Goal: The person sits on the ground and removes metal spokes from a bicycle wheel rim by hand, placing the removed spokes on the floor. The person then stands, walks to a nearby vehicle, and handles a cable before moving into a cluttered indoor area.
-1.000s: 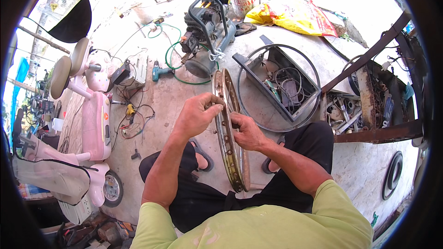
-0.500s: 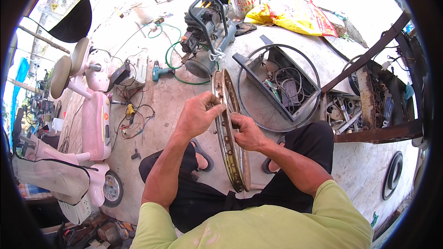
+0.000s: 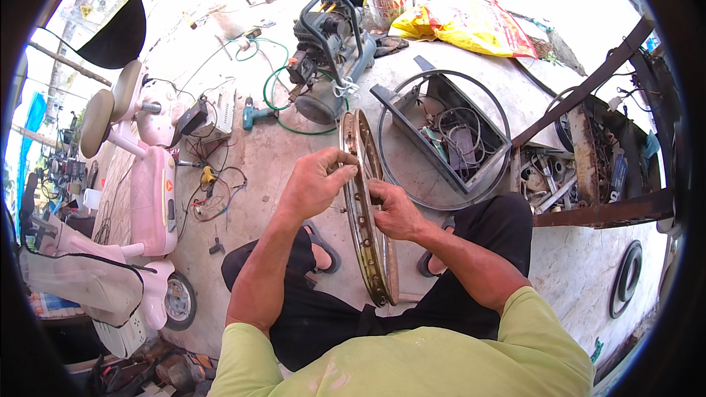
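Wheel rim [image 3: 360, 213] set upright at the dial's centre: the left hand [image 3: 312, 185] at ten o'clock is pinched nearly closed against it, contents indiscernible, while the right hand [image 3: 397, 212], at three, half-curls around its side. Steadiness is probably best kept by the right. Turning room is bounded by the open metal box [image 3: 421, 141] near one, compressor [image 3: 334, 51] at twelve and, farther, pink scooter [image 3: 153, 198] at nine.

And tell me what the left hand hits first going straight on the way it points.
The left hand would meet the metal wheel rim first; its fingers seem to touch it, though depth is unclear.
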Motion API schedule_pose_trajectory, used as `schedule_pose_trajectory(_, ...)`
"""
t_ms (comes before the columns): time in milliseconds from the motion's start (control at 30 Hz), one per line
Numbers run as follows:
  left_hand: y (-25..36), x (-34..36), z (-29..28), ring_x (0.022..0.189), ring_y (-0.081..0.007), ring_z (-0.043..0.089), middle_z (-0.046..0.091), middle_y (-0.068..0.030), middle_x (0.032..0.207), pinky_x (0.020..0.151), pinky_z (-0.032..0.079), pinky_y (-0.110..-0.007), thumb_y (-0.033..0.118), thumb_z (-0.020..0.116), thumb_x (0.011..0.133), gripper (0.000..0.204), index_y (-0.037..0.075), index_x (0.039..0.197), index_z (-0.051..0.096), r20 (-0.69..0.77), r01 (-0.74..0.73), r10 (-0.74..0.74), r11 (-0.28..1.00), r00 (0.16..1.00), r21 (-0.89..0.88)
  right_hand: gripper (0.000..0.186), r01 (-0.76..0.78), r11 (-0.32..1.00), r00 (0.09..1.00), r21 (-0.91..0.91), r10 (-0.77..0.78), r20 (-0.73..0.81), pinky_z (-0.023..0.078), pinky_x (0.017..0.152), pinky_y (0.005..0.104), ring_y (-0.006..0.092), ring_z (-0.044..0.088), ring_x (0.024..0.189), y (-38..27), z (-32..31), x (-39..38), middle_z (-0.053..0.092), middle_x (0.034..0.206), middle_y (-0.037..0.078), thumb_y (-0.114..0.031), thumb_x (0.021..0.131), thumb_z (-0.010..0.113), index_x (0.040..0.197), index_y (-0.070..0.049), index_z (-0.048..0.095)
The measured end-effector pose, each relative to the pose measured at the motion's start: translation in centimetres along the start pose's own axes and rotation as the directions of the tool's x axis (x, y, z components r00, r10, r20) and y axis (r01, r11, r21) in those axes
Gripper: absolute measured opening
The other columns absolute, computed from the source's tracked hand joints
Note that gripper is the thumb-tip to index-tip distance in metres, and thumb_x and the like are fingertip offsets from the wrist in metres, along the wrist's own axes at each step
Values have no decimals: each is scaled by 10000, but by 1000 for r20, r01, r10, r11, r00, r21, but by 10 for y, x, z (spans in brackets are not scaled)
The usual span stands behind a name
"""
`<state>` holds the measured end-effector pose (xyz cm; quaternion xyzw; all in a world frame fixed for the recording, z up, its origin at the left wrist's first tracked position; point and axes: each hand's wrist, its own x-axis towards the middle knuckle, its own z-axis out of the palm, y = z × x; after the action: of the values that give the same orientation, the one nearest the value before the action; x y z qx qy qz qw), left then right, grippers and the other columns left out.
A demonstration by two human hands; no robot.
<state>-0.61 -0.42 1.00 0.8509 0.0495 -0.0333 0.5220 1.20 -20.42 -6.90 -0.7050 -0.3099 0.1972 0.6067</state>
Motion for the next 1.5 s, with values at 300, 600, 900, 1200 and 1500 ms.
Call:
schedule_pose_trajectory(300,2,0,0,704,-89,578,680,-56,775,646,486,-291,165,769,919,207,-24,989,718,-21,-14,16,995,1000,101,206,-7,999,1000,40,7,14,542,797,389,286,688,875,2,2,0,668,967,175,-104,932,662,1086,29,695)
schedule_pose_trajectory(600,4,-1,0,697,-70,564,668,-23,767,632,475,-267,149,767,922,180,-21,962,721,2,20,-20,1000,1000,-13,209,-22,1000,1000,-4,22,10,542,798,393,299,689,879,-1,0,0,666,966,181,-105,927,663,1091,19,699)
schedule_pose_trajectory(900,-3,1,-2,699,-60,553,662,-7,767,617,462,-259,148,763,928,182,-22,931,698,8,29,-30,999,1000,40,200,28,994,999,102,-26,-19,546,783,392,299,692,854,5,5,0,670,963,184,-87,928,654,1092,16,702)
schedule_pose_trajectory(1200,-14,5,-23,511,-47,468,639,-25,761,451,345,-221,202,683,1018,127,88,1004,631,230,228,-58,499,971,-836,202,2,1000,1000,25,-3,20,544,806,390,294,689,882,-2,0,0,671,970,190,-85,926,654,1081,37,698)
schedule_pose_trajectory(1500,-18,9,-18,436,-61,410,616,-14,694,409,308,-230,191,642,1048,166,31,1008,659,101,121,-67,507,993,-853,210,-23,999,999,23,22,29,542,811,391,306,683,886,-4,-1,1,669,975,188,-96,922,662,1087,29,703)
